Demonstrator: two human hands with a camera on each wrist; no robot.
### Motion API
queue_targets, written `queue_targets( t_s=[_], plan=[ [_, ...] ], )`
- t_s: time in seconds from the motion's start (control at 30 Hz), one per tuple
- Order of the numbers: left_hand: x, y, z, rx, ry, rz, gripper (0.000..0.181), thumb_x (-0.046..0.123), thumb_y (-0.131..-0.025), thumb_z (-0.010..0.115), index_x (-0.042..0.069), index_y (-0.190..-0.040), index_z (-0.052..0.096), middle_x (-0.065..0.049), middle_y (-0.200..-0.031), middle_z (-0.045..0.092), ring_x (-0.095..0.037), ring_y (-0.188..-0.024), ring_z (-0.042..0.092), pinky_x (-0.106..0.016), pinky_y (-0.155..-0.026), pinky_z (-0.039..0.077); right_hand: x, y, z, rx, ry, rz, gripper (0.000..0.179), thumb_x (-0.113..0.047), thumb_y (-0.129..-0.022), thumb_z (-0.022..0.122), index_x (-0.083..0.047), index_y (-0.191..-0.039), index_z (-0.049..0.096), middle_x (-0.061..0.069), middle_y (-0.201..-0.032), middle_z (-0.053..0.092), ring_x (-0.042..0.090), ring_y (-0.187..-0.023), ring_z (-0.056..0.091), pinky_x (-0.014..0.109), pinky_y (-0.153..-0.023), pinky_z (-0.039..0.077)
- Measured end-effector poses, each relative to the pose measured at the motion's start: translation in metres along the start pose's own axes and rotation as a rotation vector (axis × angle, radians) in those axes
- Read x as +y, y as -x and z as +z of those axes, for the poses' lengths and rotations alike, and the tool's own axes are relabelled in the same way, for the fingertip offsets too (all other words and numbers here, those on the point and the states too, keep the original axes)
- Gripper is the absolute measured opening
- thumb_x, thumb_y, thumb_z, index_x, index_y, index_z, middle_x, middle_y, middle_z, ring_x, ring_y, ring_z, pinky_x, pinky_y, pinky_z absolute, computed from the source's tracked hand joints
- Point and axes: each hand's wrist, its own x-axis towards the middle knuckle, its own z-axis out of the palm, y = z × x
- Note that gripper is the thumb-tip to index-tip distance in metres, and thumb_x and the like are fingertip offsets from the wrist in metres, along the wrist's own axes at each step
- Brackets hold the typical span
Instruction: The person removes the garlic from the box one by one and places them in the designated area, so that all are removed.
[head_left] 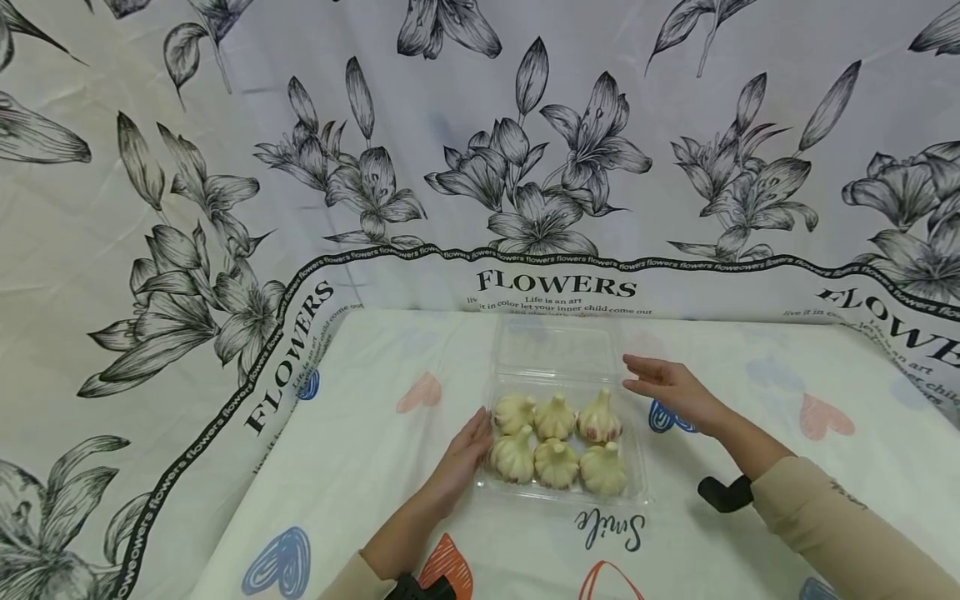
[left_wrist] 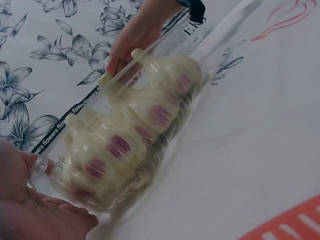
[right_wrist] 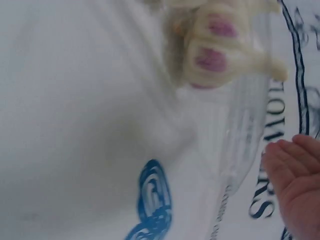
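A clear plastic box (head_left: pixel 637 467) lies on the cloth-covered table with its transparent lid (head_left: pixel 555 350) folded back on the far side. Several pale garlic bulbs (head_left: pixel 556 463) sit inside it in two rows; purple patches show on the bulbs (left_wrist: pixel 160 117) in the left wrist view. My left hand (head_left: pixel 457 458) rests against the box's left side, fingers extended along the wall. To the right of the lid, my right hand (head_left: pixel 675 390) is held with its fingers extended. The right wrist view shows that hand (right_wrist: pixel 295 182) apart from the box, holding nothing.
The white table cloth (head_left: pixel 360 467) carries printed hearts and the word "Smile" in front of the box. Behind the table hangs a flower-printed curtain (head_left: pixel 675 208), which also runs down the left side. Black straps (head_left: pixel 724 494) sit at the wrists.
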Motion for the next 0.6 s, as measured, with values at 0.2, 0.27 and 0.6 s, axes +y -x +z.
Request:
queue_targets(
  t_s=[0.2,0.27,0.6],
  plan=[
    [-0.01,0.002,0.001,0.01,0.031,0.063,0.058,0.022,-0.101,0.033,0.002,-0.149,0.007,-0.016,-0.156,0.008,-0.033,-0.144,0.006,-0.049,-0.117,0.008,-0.023,0.003,0.003,-0.073,0.042,0.01,0.063,-0.031,-0.088,0.063,0.009,-0.133,0.044,0.027,-0.137,0.045,0.04,-0.125,0.047,0.048,-0.099,0.044],
    [-0.012,0.001,0.001,0.0,0.044,0.071,0.058,0.023,-0.102,0.033,0.003,-0.149,0.007,-0.016,-0.156,0.007,-0.032,-0.144,0.005,-0.049,-0.117,0.006,-0.028,0.004,0.005,-0.084,0.05,0.023,0.062,-0.03,-0.087,0.065,0.01,-0.131,0.046,0.027,-0.133,0.049,0.039,-0.121,0.051,0.047,-0.098,0.046],
    [-0.013,0.0,0.002,-0.003,0.097,0.094,0.056,0.02,-0.102,0.032,-0.002,-0.148,0.008,-0.018,-0.156,0.005,-0.032,-0.144,0.003,-0.047,-0.118,0.004,-0.038,-0.003,0.019,-0.109,0.071,0.024,0.058,-0.025,-0.083,0.07,0.012,-0.125,0.052,0.026,-0.122,0.059,0.036,-0.111,0.06,0.043,-0.09,0.052]
  ],
)
